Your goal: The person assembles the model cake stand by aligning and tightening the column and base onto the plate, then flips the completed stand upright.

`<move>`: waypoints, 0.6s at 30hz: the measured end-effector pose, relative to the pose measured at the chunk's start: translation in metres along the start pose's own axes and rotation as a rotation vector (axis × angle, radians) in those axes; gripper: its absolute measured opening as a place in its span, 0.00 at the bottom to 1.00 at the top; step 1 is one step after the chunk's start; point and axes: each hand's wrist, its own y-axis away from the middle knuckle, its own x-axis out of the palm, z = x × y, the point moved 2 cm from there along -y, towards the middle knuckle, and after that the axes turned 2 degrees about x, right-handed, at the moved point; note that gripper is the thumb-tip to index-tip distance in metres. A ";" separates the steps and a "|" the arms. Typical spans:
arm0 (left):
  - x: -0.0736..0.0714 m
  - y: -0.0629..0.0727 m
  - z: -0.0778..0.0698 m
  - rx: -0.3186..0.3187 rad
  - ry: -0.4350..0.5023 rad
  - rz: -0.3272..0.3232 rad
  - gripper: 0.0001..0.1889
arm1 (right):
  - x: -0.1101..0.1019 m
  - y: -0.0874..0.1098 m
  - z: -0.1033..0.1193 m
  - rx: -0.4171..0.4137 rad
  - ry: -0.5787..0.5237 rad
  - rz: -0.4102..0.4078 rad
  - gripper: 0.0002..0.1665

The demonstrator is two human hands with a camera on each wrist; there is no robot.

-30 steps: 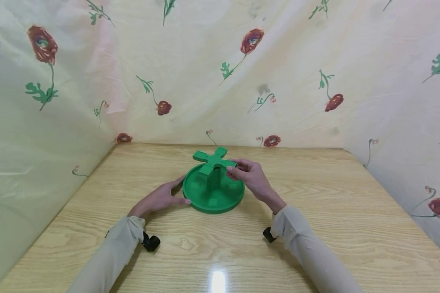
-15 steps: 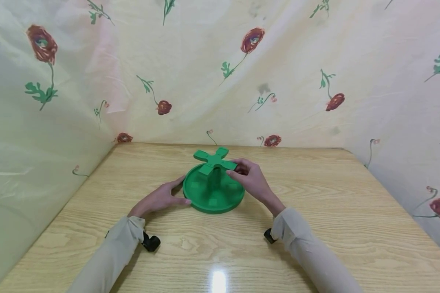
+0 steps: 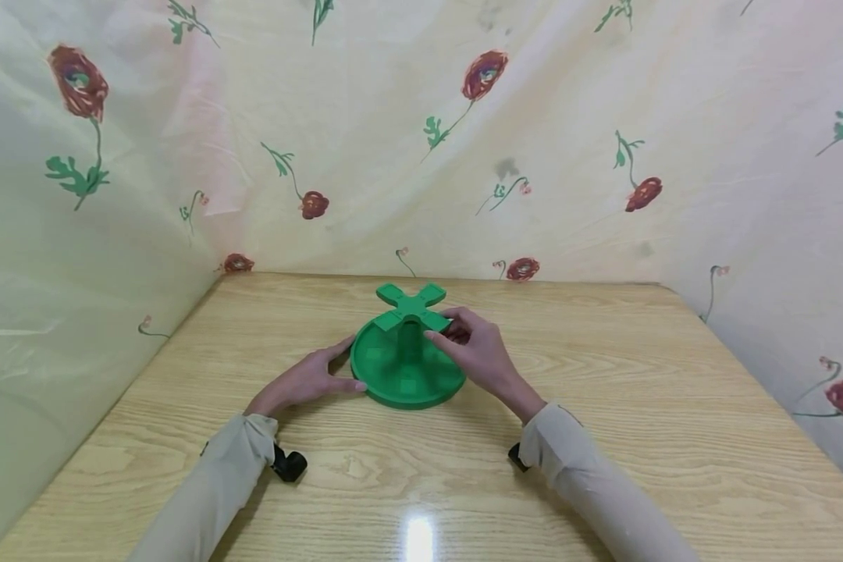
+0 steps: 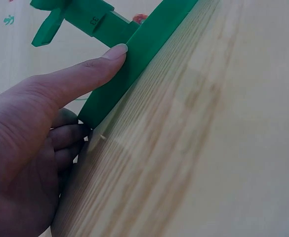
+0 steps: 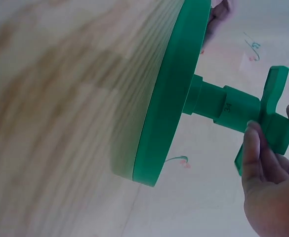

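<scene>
A green round base with a raised rim lies on the table. From its middle rises a green post, topped by a green four-armed cross. In the right wrist view the post has a wider collar marked 34. My left hand holds the base by its left side, thumb on the front of the rim and fingers farther round. My right hand grips the near right arm of the cross; the right wrist view shows thumb and fingertips on either side of that arm.
The wooden table reaches back to a pale cloth printed with red flowers, which also hangs at both sides. A black wrist camera shows below the left sleeve.
The cross has turned clockwise as seen from above, its near right arm coming forward with my right hand. My left hand and the base stay in place.
</scene>
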 end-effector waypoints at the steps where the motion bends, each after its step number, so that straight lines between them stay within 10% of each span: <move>1: 0.000 0.000 0.000 -0.002 0.000 0.000 0.55 | 0.001 0.000 0.001 -0.008 0.005 -0.003 0.17; 18: 0.000 0.001 -0.003 0.021 0.026 -0.005 0.54 | 0.007 0.006 0.010 -0.117 0.112 -0.021 0.19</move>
